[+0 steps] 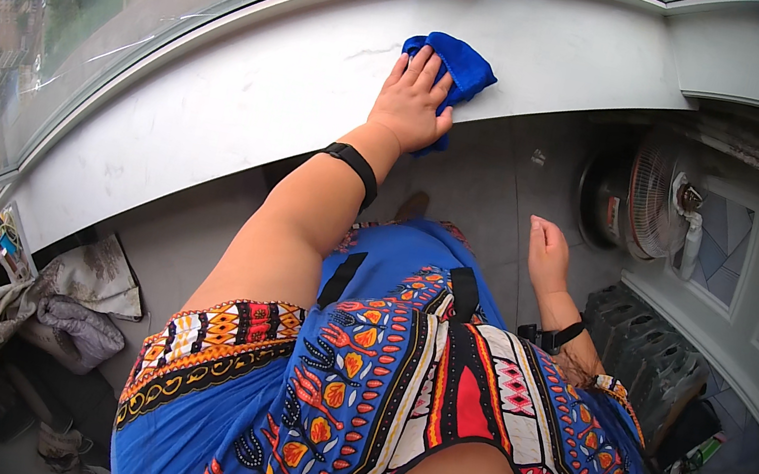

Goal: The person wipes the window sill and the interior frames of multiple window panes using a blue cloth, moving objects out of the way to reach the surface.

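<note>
A smooth, white sill (256, 73) with a faint stone-like sheen and a thin grey line in its surface curves beneath the window (147, 3), whose clear panes stand along the sill's far side. The blue cloth (473, 66), soft and bunched into loose folds, lies on the sill toward its right part, close to the front edge, with a bit of it drooping over that edge. The left hand (412, 111) rests palm down on the cloth over the sill, fingers straight and slightly spread, thumb out to the side, pressing rather than pinching. The right hand (549, 255) hangs in the air in front of the sill, well apart from it and touching nothing; its fingers are seen edge-on and look close together, but I cannot tell how far they curl. Each wrist wears a dark band, and the person's dress (320, 399), a blue fabric with bright patterned borders, fills the space before the sill. Below and to the right of the sill stand a round, wire-caged fan (647, 203) and a dark, ribbed radiator (637, 333). Below the sill's left end, crumpled, stained fabric (89, 272) is heaped over the flat grey floor (502, 172).
</note>
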`<state>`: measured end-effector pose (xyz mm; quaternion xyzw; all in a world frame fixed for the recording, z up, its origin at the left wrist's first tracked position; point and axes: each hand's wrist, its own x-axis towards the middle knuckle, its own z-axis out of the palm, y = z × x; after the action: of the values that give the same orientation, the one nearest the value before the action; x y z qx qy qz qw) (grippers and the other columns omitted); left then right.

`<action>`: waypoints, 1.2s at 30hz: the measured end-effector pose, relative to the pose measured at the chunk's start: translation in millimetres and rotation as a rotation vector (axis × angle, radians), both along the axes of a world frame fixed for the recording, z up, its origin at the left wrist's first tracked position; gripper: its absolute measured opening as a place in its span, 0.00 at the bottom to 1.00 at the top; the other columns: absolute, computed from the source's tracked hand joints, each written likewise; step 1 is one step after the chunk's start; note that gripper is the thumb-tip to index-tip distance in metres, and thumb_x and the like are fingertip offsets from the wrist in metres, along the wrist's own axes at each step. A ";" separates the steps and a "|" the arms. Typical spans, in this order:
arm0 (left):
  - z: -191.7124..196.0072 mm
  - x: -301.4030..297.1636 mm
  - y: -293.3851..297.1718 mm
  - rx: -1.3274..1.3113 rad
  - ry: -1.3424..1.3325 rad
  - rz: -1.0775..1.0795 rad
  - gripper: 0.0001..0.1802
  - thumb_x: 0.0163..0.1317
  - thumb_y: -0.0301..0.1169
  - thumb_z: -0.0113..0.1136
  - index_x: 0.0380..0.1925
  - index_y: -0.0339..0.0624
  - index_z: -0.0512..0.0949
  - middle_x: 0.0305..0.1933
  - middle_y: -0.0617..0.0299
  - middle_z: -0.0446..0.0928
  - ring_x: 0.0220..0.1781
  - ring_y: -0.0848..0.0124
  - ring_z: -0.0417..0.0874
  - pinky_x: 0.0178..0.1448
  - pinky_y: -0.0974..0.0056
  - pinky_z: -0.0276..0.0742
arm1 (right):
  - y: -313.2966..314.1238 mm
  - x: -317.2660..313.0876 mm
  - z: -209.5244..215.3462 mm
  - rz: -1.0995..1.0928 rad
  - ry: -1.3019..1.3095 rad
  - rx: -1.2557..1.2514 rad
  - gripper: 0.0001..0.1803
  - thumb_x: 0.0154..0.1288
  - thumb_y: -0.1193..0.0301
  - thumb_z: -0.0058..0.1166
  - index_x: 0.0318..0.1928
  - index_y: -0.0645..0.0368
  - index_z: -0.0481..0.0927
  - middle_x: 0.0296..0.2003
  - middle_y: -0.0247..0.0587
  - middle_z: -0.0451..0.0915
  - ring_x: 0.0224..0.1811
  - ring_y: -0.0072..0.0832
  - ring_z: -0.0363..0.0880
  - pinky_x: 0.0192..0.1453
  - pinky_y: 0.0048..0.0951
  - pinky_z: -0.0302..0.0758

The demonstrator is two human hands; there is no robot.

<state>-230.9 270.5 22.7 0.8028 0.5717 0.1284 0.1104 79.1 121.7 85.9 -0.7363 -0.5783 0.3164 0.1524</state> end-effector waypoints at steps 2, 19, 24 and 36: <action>18.5 30.9 3.1 0.038 0.042 -0.093 0.31 0.63 0.49 0.51 0.64 0.47 0.72 0.73 0.53 0.63 0.79 0.58 0.54 0.81 0.51 0.45 | -8.3 37.6 20.5 0.021 -0.025 -0.031 0.15 0.72 0.63 0.51 0.43 0.64 0.82 0.41 0.50 0.83 0.47 0.44 0.80 0.53 0.38 0.76; 54.1 -91.5 -71.5 -0.248 0.329 0.610 0.40 0.67 0.56 0.49 0.69 0.37 0.65 0.77 0.43 0.54 0.82 0.53 0.46 0.81 0.51 0.42 | -50.1 170.0 28.9 -0.128 -0.053 -0.412 0.23 0.70 0.53 0.50 0.39 0.64 0.82 0.35 0.54 0.83 0.40 0.48 0.82 0.45 0.42 0.76; 50.7 -64.1 -10.5 -0.479 0.224 1.285 0.41 0.66 0.53 0.36 0.73 0.38 0.58 0.79 0.38 0.43 0.82 0.46 0.36 0.81 0.44 0.33 | -79.3 181.6 23.1 -0.080 -0.089 -0.479 0.26 0.69 0.50 0.49 0.39 0.63 0.82 0.36 0.56 0.83 0.42 0.53 0.82 0.47 0.45 0.76; 70.9 9.1 16.5 -0.348 0.269 0.835 0.40 0.66 0.51 0.39 0.71 0.35 0.60 0.79 0.42 0.48 0.82 0.49 0.39 0.81 0.47 0.32 | -72.3 206.0 39.2 -0.032 -0.162 -0.594 0.25 0.69 0.52 0.49 0.36 0.65 0.83 0.35 0.59 0.83 0.41 0.51 0.83 0.46 0.43 0.77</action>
<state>-221.7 287.0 93.6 0.4831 0.8680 -0.0412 0.1070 285.1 49.4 125.1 -0.7803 -0.4593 0.4097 -0.1111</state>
